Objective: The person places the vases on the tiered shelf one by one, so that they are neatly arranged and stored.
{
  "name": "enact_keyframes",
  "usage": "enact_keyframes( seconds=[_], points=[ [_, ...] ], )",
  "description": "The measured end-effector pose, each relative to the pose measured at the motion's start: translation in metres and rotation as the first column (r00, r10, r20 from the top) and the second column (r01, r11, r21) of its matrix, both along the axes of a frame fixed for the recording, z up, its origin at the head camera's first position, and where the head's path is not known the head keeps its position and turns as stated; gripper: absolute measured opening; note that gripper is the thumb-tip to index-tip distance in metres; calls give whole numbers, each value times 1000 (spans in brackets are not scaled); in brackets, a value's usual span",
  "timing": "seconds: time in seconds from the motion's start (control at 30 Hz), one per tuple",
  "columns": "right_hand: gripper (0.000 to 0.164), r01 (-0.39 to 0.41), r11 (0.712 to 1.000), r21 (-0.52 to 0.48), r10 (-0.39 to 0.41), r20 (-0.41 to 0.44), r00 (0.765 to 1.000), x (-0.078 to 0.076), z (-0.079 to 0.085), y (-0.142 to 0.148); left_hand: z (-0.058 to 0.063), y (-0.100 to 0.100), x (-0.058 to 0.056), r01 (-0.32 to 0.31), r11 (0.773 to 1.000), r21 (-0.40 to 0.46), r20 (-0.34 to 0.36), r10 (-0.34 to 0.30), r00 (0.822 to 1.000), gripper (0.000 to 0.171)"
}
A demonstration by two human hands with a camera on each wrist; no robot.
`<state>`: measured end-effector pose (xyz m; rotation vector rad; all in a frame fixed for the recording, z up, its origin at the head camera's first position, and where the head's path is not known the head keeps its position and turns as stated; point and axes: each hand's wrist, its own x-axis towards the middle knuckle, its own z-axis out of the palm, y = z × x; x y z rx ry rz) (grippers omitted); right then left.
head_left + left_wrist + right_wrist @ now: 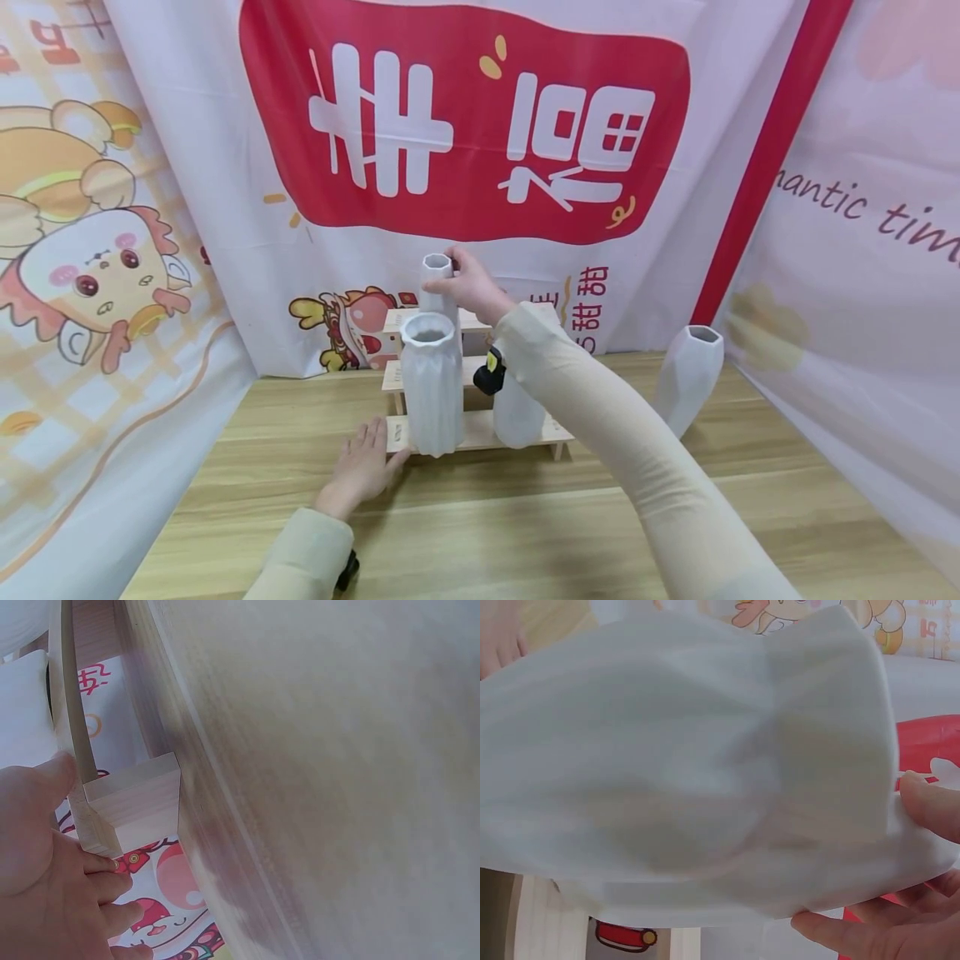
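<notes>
A stepped wooden display rack (393, 377) stands on the table. My right hand (477, 287) grips the neck of a tall white vase (435, 302), thumb on one side and fingers on the other. That vase is upright behind a fluted white vase (432, 392) on the front step, which hides its base. Another white vase (517, 419) is on the same step, partly behind my right sleeve. My left hand (363, 467) rests at the rack's left end, fingers extended, with the thumb (56, 776) touching the bottom board (64, 705).
A faceted white vase (690, 379) stands on the wood-grain table (480, 533) to the right, its lower part behind my right arm. Printed cloths (465, 125) hang behind and at both sides. A small black device (490, 375) is at my right wrist.
</notes>
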<state>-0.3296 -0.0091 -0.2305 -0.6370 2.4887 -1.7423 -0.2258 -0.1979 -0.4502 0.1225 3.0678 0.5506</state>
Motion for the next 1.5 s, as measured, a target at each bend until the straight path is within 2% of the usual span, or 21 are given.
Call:
enact_keyframes(
  seconds=[0.87, 1.3, 1.5],
  points=[
    [53, -1, 998, 61, -2, 41, 999, -5, -3, -8, -1, 1, -1, -1, 1000, 1, -2, 1, 1000, 73],
    [54, 2, 998, 63, -4, 38, 999, -5, -3, -6, 0, 1, -1, -2, 1000, -2, -2, 2, 1000, 73],
    [62, 3, 999, 41, -6, 60, 998, -6, -1, -4, 0, 1, -1, -5, 1000, -1, 4, 5, 1000, 73]
  ],
)
